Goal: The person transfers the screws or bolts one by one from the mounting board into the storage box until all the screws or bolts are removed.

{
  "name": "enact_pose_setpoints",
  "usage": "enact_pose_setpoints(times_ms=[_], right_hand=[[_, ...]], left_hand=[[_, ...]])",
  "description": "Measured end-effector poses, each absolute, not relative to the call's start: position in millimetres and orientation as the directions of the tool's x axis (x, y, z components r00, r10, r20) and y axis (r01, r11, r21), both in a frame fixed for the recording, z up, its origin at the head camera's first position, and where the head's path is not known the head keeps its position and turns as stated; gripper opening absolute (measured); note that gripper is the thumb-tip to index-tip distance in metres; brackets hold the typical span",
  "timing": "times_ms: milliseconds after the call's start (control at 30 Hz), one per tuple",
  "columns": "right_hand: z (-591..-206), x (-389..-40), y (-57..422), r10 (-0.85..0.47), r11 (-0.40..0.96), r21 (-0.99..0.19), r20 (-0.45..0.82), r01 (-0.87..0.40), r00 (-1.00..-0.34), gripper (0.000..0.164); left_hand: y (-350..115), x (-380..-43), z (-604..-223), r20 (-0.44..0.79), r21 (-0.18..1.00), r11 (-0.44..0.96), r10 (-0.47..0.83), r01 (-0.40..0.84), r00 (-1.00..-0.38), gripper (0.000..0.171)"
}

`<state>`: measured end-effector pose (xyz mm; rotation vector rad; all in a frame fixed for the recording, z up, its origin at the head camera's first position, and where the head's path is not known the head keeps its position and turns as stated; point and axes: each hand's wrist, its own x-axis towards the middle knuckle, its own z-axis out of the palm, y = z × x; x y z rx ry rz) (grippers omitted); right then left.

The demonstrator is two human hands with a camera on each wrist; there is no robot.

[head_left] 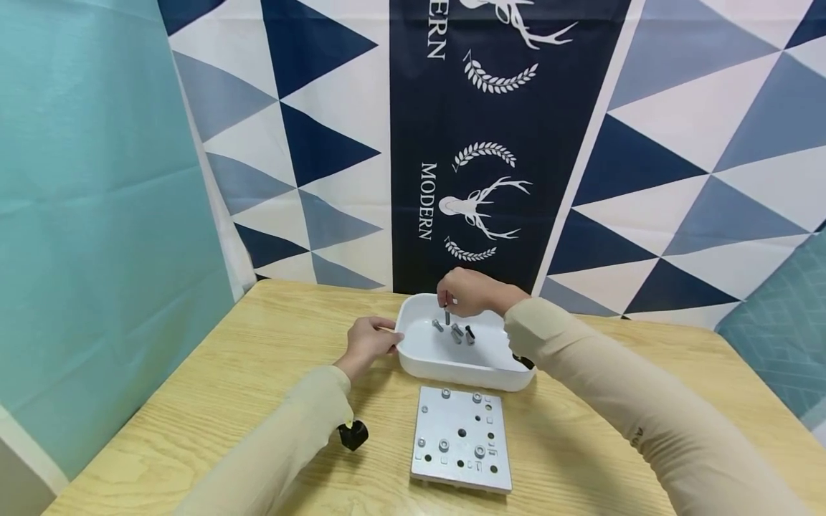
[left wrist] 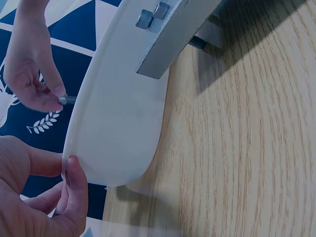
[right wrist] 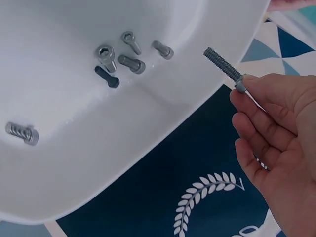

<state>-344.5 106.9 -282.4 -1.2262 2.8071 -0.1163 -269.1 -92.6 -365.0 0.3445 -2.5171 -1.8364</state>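
My left hand [head_left: 369, 341] grips the left rim of a white plastic tray [head_left: 461, 371], thumb and fingers on either side of the wall in the left wrist view. My right hand [head_left: 476, 292] pinches a long grey socket-head bolt [right wrist: 223, 66] by its head, above the tray's far side. Its threaded end points away from the fingertips. Several bolts lie loose inside the tray, among them a dark bolt [right wrist: 107, 77], a large silver bolt [right wrist: 106, 57] and, apart from the group, a thick bolt [right wrist: 22, 133].
In front of the tray lies a silver metal plate [head_left: 452, 423] with holes and several bolts seated in it. A small black object [head_left: 353, 434] is by the left sleeve. A patterned cloth [head_left: 477, 215] hangs behind the wooden table [head_left: 310, 304].
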Motion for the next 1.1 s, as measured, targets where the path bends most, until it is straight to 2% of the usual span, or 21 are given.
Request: enact_pose_setpoints(times_ms=[233,467,1100], right_hand=[[-295,-350,101,-0.716,0.698,-0.113,-0.094,-0.707,-0.692,0.013],[-304,-350,97,-0.660,0.752,-0.131,-0.165,-0.647,-0.733,0.016],[-309,-345,101,-0.674,0.738,-0.104,-0.160,-0.667,-0.721,0.018]], left_hand=[[-91,-270,-365,-0.113,0.943,0.291,-0.183,-0.164,-0.977,0.026],[-92,-272,-363,-0.113,0.940,0.296,-0.195,-0.168,-0.974,0.025],[-93,-272,-366,-0.124,0.942,0.285,-0.190,-0.176,-0.974,0.025]])
